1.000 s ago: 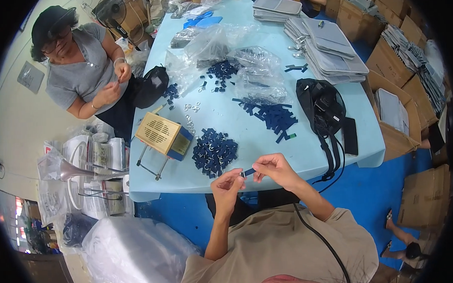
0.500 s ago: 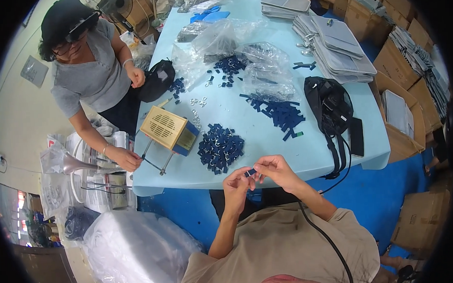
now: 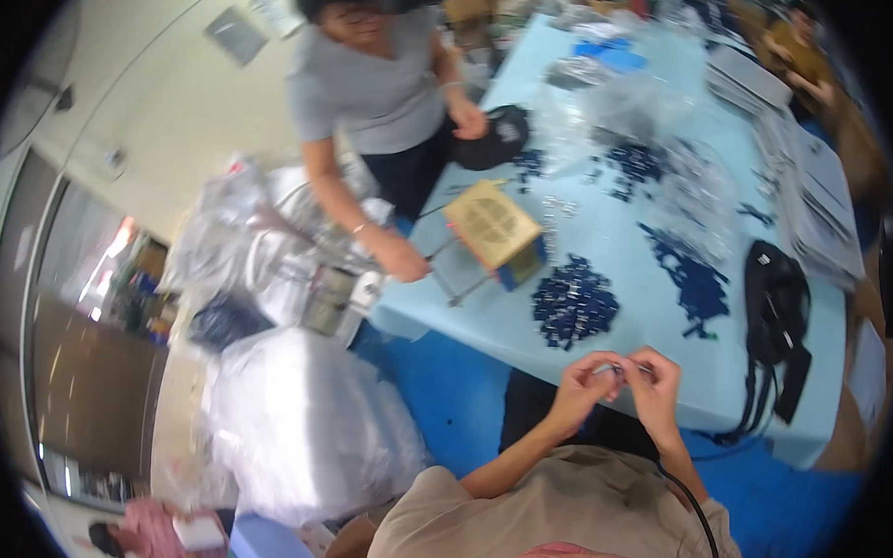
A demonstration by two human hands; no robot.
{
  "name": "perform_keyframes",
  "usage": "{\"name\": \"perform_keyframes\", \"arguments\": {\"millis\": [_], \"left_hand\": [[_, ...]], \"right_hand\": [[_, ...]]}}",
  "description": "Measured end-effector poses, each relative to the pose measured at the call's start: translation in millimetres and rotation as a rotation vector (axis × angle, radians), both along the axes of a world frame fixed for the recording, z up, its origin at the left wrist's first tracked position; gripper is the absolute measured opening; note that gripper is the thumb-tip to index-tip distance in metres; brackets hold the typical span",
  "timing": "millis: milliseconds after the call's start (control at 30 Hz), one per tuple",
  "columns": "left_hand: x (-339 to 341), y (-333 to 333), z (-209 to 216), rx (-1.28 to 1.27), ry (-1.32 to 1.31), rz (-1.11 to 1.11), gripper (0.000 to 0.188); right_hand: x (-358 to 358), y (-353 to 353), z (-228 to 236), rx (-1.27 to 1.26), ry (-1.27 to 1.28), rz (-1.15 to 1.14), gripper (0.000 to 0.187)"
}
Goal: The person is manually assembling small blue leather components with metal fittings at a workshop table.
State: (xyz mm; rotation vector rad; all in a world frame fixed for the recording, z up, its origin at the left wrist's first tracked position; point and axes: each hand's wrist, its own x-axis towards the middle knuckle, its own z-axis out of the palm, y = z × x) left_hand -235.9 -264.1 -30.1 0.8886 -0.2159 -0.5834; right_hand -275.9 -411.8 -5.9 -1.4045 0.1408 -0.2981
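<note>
My left hand and my right hand meet at the table's near edge, fingers pinched together. Between the fingertips is a small navy fabric tab, mostly hidden and blurred now; a moment earlier a pale metal bit showed on it. Just beyond my hands lies a heap of navy tabs with metal rings. Farther right is a pile of flat navy strips. A line of loose metal rings lies between the heap and a cream vented box machine.
A co-worker stands at the left, one hand by the machine's metal bars. Clear plastic bags and stacked grey panels lie on the light-blue table. A black bag rests at right; a large plastic-wrapped bundle stands at left.
The view has swung left, so the table appears shifted right and tilted. My hands stay together, fingers now more curled over the tab. The co-worker's hand remains by the machine's bars.
</note>
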Motion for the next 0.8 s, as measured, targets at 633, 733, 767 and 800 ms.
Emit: {"name": "perform_keyframes", "arguments": {"millis": [633,733,767,800], "left_hand": [[17.1,42.4,-0.6,0.128,-0.050,0.087,0.020],[17.2,46.8,-8.1,0.138,-0.061,0.065,0.019],[16.8,47.0,-7.3,0.138,-0.063,0.065,0.019],[15.7,46.7,-5.4,0.132,-0.062,0.054,0.018]], "right_hand": [[2.7,18.4,16.9,-0.175,-0.079,0.170,0.014],[0.9,20.4,17.0,-0.106,-0.036,0.169,0.015],[1.4,19.8,15.4,-0.107,-0.037,0.170,0.015],[2.0,18.2,13.1,-0.117,-0.031,0.179,0.015]]}}
